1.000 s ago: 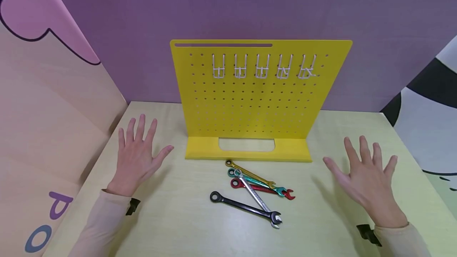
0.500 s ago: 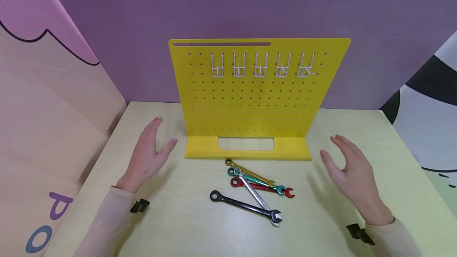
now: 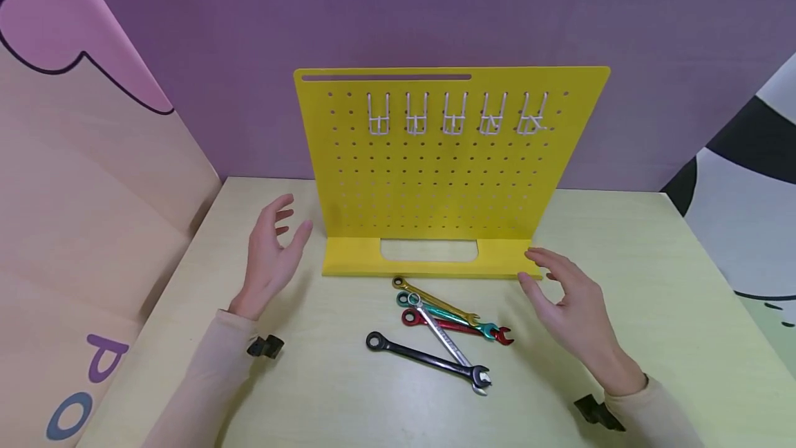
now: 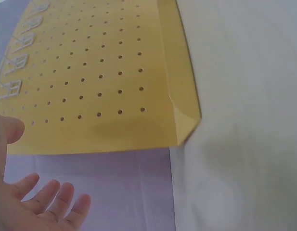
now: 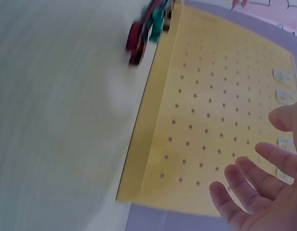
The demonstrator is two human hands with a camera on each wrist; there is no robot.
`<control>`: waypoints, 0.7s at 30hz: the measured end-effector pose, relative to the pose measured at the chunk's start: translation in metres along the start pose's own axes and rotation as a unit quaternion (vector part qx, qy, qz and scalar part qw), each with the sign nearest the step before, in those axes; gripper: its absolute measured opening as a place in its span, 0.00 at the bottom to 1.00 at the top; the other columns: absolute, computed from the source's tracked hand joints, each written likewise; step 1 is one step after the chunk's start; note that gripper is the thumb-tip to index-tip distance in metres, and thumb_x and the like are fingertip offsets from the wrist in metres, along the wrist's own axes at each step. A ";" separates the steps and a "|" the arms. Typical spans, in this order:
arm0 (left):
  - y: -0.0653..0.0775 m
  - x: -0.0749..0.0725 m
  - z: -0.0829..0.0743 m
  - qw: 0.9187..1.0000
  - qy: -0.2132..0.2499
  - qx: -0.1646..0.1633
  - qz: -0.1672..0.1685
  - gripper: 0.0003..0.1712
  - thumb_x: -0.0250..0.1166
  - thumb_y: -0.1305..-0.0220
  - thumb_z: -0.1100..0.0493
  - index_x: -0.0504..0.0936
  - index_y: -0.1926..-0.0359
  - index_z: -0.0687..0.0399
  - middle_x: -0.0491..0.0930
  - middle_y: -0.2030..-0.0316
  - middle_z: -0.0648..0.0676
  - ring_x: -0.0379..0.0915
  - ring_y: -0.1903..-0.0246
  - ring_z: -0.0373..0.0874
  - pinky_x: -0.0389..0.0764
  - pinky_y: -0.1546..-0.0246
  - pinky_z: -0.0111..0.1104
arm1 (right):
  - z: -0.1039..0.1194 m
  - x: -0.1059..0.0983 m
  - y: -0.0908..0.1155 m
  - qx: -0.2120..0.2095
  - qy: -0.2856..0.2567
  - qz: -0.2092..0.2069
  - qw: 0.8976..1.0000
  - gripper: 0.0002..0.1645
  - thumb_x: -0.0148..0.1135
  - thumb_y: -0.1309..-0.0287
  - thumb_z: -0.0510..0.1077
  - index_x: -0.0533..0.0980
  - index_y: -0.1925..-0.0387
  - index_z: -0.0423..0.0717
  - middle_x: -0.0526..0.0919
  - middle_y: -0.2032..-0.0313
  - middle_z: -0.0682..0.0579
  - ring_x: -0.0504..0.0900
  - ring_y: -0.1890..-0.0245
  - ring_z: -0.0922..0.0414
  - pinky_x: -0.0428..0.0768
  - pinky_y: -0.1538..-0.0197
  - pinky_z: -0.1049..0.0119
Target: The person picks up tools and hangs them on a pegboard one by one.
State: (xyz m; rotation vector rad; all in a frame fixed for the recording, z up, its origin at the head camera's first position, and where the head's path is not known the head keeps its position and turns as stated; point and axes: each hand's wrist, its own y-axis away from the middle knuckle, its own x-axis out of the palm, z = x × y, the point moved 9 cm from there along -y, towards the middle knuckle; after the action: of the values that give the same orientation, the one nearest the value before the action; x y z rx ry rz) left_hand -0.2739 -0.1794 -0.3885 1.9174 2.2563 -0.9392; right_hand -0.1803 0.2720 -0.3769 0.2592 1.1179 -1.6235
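In the head view several combination wrenches lie on the table before a yellow pegboard (image 3: 429,192). A gold wrench (image 3: 435,301), a teal wrench (image 3: 444,310) and a red wrench (image 3: 457,328) sit close together. A silver wrench (image 3: 449,344) crosses over them, and a black wrench (image 3: 425,358) lies nearest the front, over the silver one's lower end. My left hand (image 3: 269,261) hovers left of the board, fingers loosely bent, holding nothing. My right hand (image 3: 572,310), also holding nothing, hovers right of the wrenches with its thumb and fingers apart.
A row of several white wire hooks (image 3: 454,116) hangs near the top of the pegboard. The board stands on its yellow base (image 3: 354,258) on a pale table (image 3: 298,393). A purple wall panel (image 3: 435,12) rises behind, with printed panels at both sides.
Both hands have turned from spread, palm-down poses and bent their fingers. The right hand has moved left toward the wrenches; the left has shifted slightly right. The wrenches lie as before.
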 end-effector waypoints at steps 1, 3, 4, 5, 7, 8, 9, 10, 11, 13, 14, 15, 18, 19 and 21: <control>-0.001 0.002 0.000 1.000 0.006 -0.003 -0.001 0.34 0.67 0.26 0.58 0.68 0.24 0.59 0.72 0.27 0.60 0.73 0.32 0.60 0.77 0.35 0.56 | 0.003 0.003 0.000 -0.002 0.000 0.005 1.000 0.24 0.73 0.37 0.37 0.83 0.40 0.40 0.86 0.39 0.43 0.85 0.48 0.52 0.70 0.48 0.89; -0.004 0.005 -0.001 1.000 0.014 -0.010 0.001 0.33 0.67 0.25 0.57 0.68 0.24 0.58 0.72 0.27 0.59 0.73 0.32 0.60 0.77 0.35 0.56 | 0.008 0.009 0.001 -0.008 -0.003 0.015 1.000 0.23 0.73 0.38 0.37 0.83 0.41 0.40 0.87 0.40 0.42 0.86 0.49 0.46 0.70 0.48 0.89; -0.005 0.007 -0.001 1.000 0.018 -0.015 0.003 0.33 0.67 0.25 0.57 0.68 0.24 0.57 0.72 0.28 0.58 0.74 0.32 0.59 0.77 0.35 0.56 | 0.010 0.012 0.002 -0.012 -0.006 0.020 1.000 0.23 0.74 0.38 0.37 0.84 0.41 0.40 0.88 0.41 0.42 0.87 0.50 0.45 0.70 0.47 0.89; -0.006 0.009 -0.001 1.000 0.021 -0.019 0.005 0.33 0.66 0.24 0.56 0.68 0.24 0.57 0.72 0.27 0.58 0.74 0.32 0.59 0.77 0.35 0.57 | 0.013 0.014 0.002 -0.016 -0.008 0.023 1.000 0.23 0.74 0.38 0.37 0.84 0.41 0.40 0.88 0.42 0.42 0.87 0.51 0.45 0.70 0.48 0.89; -0.007 0.012 -0.002 0.999 0.024 -0.027 0.008 0.33 0.66 0.24 0.56 0.68 0.24 0.56 0.72 0.27 0.57 0.74 0.32 0.58 0.77 0.34 0.56 | 0.016 0.019 0.004 -0.021 -0.015 0.030 0.999 0.22 0.74 0.38 0.37 0.84 0.42 0.41 0.89 0.43 0.43 0.88 0.51 0.45 0.71 0.46 0.87; -0.008 0.014 -0.002 0.999 0.026 -0.030 0.009 0.33 0.66 0.24 0.55 0.68 0.24 0.56 0.72 0.27 0.57 0.74 0.32 0.58 0.77 0.34 0.56 | 0.018 0.022 0.005 -0.021 -0.017 0.034 0.999 0.22 0.74 0.38 0.37 0.84 0.42 0.41 0.89 0.43 0.44 0.88 0.51 0.46 0.72 0.46 0.86; -0.008 0.015 -0.002 0.999 0.028 -0.032 0.009 0.33 0.66 0.24 0.55 0.68 0.24 0.57 0.72 0.27 0.58 0.73 0.32 0.58 0.77 0.34 0.56 | 0.020 0.024 0.006 -0.022 -0.018 0.039 0.999 0.22 0.74 0.38 0.37 0.84 0.42 0.41 0.89 0.44 0.44 0.88 0.51 0.47 0.73 0.47 0.84; -0.009 0.017 -0.003 0.999 0.031 -0.033 0.007 0.33 0.66 0.24 0.55 0.68 0.24 0.57 0.72 0.27 0.59 0.73 0.32 0.58 0.77 0.34 0.56 | 0.021 0.026 0.007 -0.023 -0.017 0.043 0.999 0.22 0.74 0.38 0.37 0.85 0.42 0.42 0.89 0.44 0.45 0.88 0.51 0.47 0.75 0.47 0.82; -0.010 0.018 -0.003 0.999 0.033 -0.034 0.006 0.32 0.66 0.24 0.55 0.68 0.24 0.57 0.72 0.27 0.59 0.73 0.32 0.59 0.77 0.34 0.57 | 0.023 0.028 0.008 -0.023 -0.013 0.048 0.998 0.21 0.74 0.37 0.38 0.85 0.42 0.42 0.90 0.44 0.46 0.88 0.51 0.48 0.78 0.47 0.78; -0.012 0.021 -0.003 0.999 0.039 -0.037 0.006 0.32 0.66 0.23 0.56 0.68 0.24 0.57 0.72 0.27 0.60 0.73 0.32 0.59 0.76 0.34 0.58 | 0.027 0.030 0.008 -0.026 -0.010 0.056 0.998 0.21 0.75 0.38 0.38 0.85 0.43 0.43 0.90 0.45 0.47 0.88 0.52 0.48 0.83 0.49 0.69; -0.013 0.022 -0.002 0.998 0.042 -0.040 0.007 0.32 0.66 0.23 0.56 0.68 0.24 0.58 0.72 0.27 0.60 0.73 0.32 0.60 0.76 0.34 0.58 | 0.029 0.031 0.008 -0.029 -0.007 0.059 0.998 0.21 0.75 0.38 0.39 0.85 0.43 0.43 0.90 0.46 0.47 0.88 0.52 0.49 0.85 0.50 0.63; -0.014 0.024 -0.002 0.998 0.043 -0.042 0.007 0.32 0.66 0.23 0.55 0.68 0.24 0.57 0.72 0.27 0.60 0.73 0.32 0.60 0.76 0.34 0.59 | 0.032 0.032 0.008 -0.034 -0.004 0.062 0.998 0.20 0.75 0.38 0.39 0.85 0.44 0.44 0.91 0.47 0.48 0.88 0.53 0.49 0.86 0.52 0.58; -0.016 0.027 -0.001 0.998 0.048 -0.052 0.006 0.33 0.66 0.23 0.55 0.68 0.24 0.56 0.72 0.27 0.58 0.73 0.32 0.60 0.76 0.33 0.59 | 0.040 0.033 0.007 -0.050 -0.005 0.070 0.996 0.19 0.76 0.39 0.38 0.86 0.46 0.45 0.92 0.51 0.50 0.88 0.57 0.50 0.86 0.55 0.49; -0.017 0.028 -0.002 0.997 0.049 -0.054 0.005 0.33 0.66 0.24 0.55 0.68 0.24 0.57 0.72 0.27 0.58 0.72 0.32 0.60 0.76 0.33 0.58 | 0.044 0.035 0.007 -0.057 -0.006 0.075 0.995 0.19 0.76 0.40 0.38 0.86 0.47 0.45 0.92 0.52 0.51 0.88 0.57 0.51 0.86 0.56 0.49; -0.020 0.030 -0.003 0.997 0.053 -0.056 0.000 0.33 0.66 0.24 0.55 0.68 0.24 0.57 0.72 0.27 0.59 0.72 0.32 0.61 0.76 0.33 0.58 | 0.049 0.038 0.007 -0.069 -0.010 0.088 0.994 0.18 0.76 0.40 0.38 0.87 0.48 0.47 0.92 0.54 0.54 0.88 0.58 0.53 0.86 0.56 0.51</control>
State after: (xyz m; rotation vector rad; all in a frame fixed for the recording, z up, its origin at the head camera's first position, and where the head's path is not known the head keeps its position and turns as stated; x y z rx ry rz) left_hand -0.2976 -0.1524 -0.3896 1.9633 2.3114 -0.7083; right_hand -0.1712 0.2098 -0.3794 0.2431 1.1535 -1.3853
